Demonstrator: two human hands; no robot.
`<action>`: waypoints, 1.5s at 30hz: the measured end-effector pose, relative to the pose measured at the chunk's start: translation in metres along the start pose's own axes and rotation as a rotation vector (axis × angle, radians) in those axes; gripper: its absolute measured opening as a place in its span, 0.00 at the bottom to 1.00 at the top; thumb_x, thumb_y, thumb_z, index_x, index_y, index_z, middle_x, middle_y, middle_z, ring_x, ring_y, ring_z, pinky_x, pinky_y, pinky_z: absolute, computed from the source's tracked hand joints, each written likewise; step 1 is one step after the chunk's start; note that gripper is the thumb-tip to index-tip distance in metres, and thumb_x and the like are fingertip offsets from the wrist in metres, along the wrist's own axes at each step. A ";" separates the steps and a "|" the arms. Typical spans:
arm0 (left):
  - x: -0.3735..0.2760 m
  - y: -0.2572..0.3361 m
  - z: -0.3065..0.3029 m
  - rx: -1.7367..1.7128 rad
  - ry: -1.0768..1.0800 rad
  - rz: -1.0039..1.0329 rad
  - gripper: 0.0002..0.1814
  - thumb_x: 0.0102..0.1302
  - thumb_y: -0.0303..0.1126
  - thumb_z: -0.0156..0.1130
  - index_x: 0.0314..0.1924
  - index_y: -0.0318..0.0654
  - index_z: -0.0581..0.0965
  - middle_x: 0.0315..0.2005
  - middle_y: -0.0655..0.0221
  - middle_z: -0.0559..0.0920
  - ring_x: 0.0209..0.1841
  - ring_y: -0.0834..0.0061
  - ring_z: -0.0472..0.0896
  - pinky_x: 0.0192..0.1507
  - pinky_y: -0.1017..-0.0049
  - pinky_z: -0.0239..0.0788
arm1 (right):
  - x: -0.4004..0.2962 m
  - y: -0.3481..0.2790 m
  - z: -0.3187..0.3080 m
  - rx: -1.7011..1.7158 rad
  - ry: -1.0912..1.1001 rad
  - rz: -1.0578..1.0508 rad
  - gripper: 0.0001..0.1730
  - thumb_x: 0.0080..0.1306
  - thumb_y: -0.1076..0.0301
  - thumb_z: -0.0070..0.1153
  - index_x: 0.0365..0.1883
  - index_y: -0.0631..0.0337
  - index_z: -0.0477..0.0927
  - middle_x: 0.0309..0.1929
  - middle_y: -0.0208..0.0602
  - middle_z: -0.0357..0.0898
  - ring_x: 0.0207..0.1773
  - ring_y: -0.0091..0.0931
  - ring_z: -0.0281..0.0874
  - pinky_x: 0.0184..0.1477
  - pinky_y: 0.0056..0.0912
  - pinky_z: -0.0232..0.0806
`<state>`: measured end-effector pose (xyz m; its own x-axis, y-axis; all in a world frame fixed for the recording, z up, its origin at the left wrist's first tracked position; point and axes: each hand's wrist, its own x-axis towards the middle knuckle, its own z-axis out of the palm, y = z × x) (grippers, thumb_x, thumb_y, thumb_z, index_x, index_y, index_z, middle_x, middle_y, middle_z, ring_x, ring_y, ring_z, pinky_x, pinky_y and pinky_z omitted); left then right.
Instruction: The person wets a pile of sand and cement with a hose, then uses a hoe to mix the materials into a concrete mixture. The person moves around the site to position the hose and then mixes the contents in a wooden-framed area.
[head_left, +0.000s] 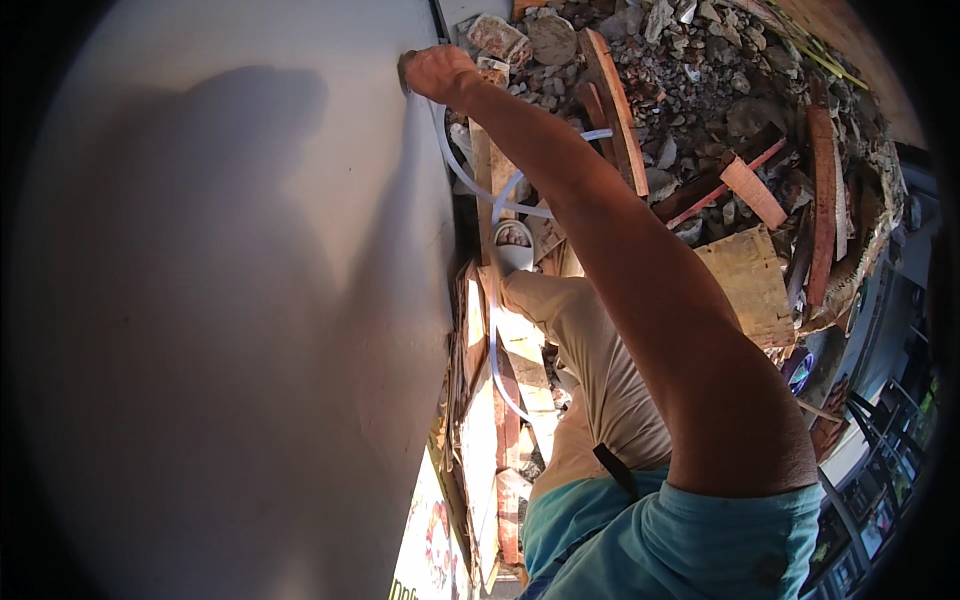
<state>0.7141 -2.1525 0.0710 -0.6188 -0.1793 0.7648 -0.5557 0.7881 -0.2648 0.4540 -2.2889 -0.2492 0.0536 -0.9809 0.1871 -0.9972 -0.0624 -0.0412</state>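
My right hand (442, 73), at the top centre, is closed around a small dark flat thing (406, 71). That thing lies against the smooth pale wall (300, 225), near the wall's edge; what it is cannot be told. My right arm stretches up across the picture from a teal sleeve. My left hand is out of view. A broad shadow falls on the wall.
Rubble (690, 90) and broken wood fill a large sack (874, 247) at the right. A pale flexible tube (493, 330) loops beside the wall. My sandalled foot (514, 251) is among wooden boards (525, 367). A plywood piece (746, 289) lies beside the rubble.
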 end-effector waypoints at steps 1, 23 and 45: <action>0.000 0.000 0.001 -0.001 0.000 -0.001 0.13 0.69 0.35 0.52 0.40 0.30 0.76 0.32 0.61 0.82 0.30 0.72 0.83 0.31 0.73 0.78 | 0.000 0.000 0.001 0.012 0.014 0.003 0.08 0.59 0.69 0.50 0.30 0.63 0.79 0.28 0.44 0.83 0.33 0.36 0.84 0.30 0.39 0.76; -0.002 0.003 -0.004 -0.004 0.009 0.006 0.12 0.69 0.34 0.52 0.39 0.31 0.77 0.31 0.60 0.82 0.30 0.71 0.83 0.32 0.72 0.79 | -0.002 0.000 -0.012 -0.093 -0.062 0.018 0.08 0.60 0.68 0.52 0.27 0.57 0.83 0.33 0.41 0.83 0.38 0.33 0.84 0.37 0.37 0.76; 0.006 -0.001 -0.008 -0.003 -0.012 0.008 0.11 0.69 0.33 0.52 0.38 0.32 0.78 0.31 0.60 0.83 0.31 0.71 0.84 0.33 0.71 0.80 | 0.000 -0.002 -0.017 -0.081 -0.066 -0.004 0.11 0.60 0.66 0.52 0.23 0.58 0.82 0.30 0.40 0.84 0.36 0.33 0.84 0.34 0.37 0.77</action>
<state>0.7152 -2.1496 0.0801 -0.6300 -0.1798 0.7555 -0.5488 0.7915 -0.2692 0.4549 -2.2854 -0.2327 0.0584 -0.9908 0.1218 -0.9978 -0.0541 0.0391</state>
